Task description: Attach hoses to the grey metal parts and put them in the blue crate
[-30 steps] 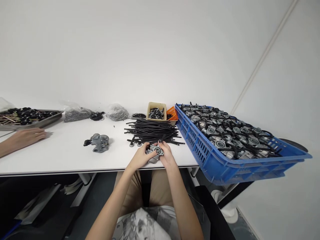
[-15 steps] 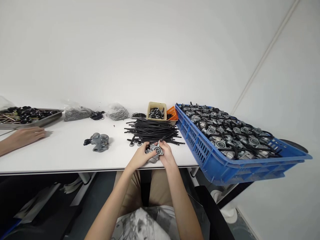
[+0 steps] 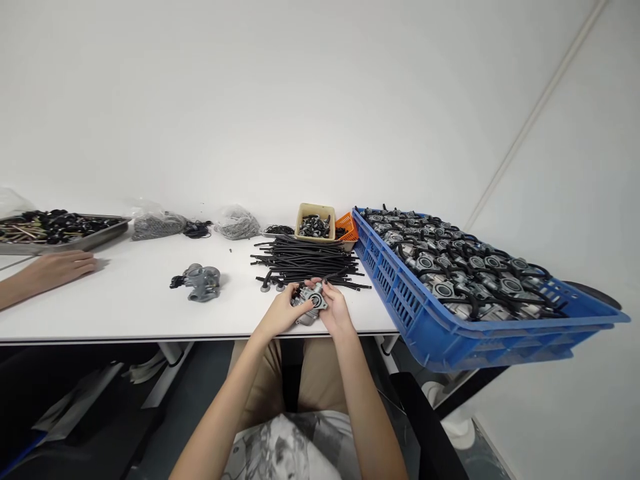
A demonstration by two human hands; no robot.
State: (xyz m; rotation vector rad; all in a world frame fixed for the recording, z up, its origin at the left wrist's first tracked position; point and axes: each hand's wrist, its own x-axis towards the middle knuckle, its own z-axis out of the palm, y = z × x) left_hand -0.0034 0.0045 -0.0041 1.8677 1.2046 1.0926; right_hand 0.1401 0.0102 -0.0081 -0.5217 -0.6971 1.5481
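The left hand (image 3: 281, 313) and right hand (image 3: 336, 310) both hold a grey metal carburetor (image 3: 311, 302) just above the near edge of the white worktop (image 3: 125, 313). The grip of each hand is closed on it: the left hand wraps its side, and the right hand's fingertips (image 3: 326, 285) press on its upper edge. A round opening on the carburetor faces upward. It sits just in front of a loose pile of black rubber hoses (image 3: 305, 262), and I cannot tell whether it touches the worktop.

To the right, a blue plastic crate (image 3: 405, 303) is packed with carburetors fitted with black hoses, and it juts past the worktop's edge. Behind the pile stand a tan box (image 3: 314, 237) of small dark parts and an orange basket (image 3: 346, 228).

Farther left, a second carburetor (image 3: 201, 282) lies alone on the worktop. Beyond it are two clear plastic bags (image 3: 157, 225) of grey parts and a metal tray (image 3: 100, 230) of black parts and sticks. Another person's hand (image 3: 63, 269) rests on the worktop near the tray.
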